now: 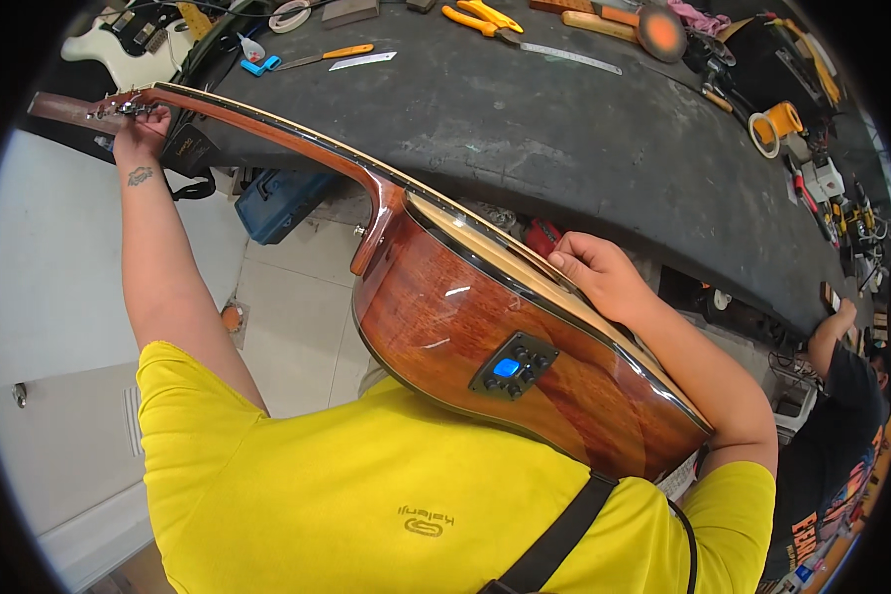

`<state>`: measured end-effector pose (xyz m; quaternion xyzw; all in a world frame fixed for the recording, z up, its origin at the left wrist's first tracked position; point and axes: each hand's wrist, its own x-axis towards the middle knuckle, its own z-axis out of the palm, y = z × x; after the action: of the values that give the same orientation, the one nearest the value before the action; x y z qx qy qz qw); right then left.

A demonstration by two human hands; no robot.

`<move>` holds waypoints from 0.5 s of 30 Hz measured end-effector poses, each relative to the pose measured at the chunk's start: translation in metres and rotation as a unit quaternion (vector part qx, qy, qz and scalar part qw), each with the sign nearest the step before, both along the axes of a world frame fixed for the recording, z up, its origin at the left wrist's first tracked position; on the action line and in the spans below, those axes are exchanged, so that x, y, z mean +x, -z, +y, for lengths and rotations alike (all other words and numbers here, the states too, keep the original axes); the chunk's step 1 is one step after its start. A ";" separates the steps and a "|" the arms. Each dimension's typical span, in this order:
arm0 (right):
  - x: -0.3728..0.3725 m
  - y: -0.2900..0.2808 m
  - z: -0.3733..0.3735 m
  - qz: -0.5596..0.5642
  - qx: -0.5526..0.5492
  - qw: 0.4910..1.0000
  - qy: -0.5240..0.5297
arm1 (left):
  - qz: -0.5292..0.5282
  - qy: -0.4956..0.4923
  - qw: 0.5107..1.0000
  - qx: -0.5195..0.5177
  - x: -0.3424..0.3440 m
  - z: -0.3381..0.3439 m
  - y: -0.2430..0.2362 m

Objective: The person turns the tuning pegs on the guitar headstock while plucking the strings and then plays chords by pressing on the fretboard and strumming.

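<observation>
An acoustic guitar with a glossy red-brown body rests across my lap against my torso, its neck pointing to the far left. A black control panel with a lit blue screen is set in its side. At the headstock, my left hand has its fingers closed around a tuning peg. My right forearm lies over the body's upper edge. My right hand is curled over the top near the strings, thumb and forefinger together; whatever they may pinch is hidden.
A dark workbench curves beyond the guitar, with orange-handled pliers, a steel ruler, a knife and a hammer. A white electric guitar body lies at far left. A co-worker's arm reaches in at right.
</observation>
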<state>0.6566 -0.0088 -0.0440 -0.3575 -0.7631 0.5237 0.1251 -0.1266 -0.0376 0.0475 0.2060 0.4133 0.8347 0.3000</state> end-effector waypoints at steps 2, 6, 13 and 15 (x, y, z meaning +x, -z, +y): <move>0.001 -0.004 -0.003 -0.005 -0.019 1.000 0.008 | -0.019 -0.039 0.999 0.010 0.026 0.012 0.003; 0.002 0.000 -0.003 0.001 -0.002 1.000 -0.002 | -0.008 -0.044 0.999 -0.008 0.031 0.004 -0.007; 0.002 0.001 -0.003 -0.001 0.004 1.000 -0.004 | -0.010 -0.025 0.999 -0.025 0.020 -0.001 -0.012; 0.002 0.002 -0.002 0.003 0.004 1.000 -0.002 | -0.007 -0.021 0.999 -0.033 0.021 0.001 -0.013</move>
<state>0.6584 -0.0112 -0.0457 -0.3537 -0.7659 0.5216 0.1276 -0.1061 -0.0364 0.0606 0.1811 0.4425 0.8284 0.2918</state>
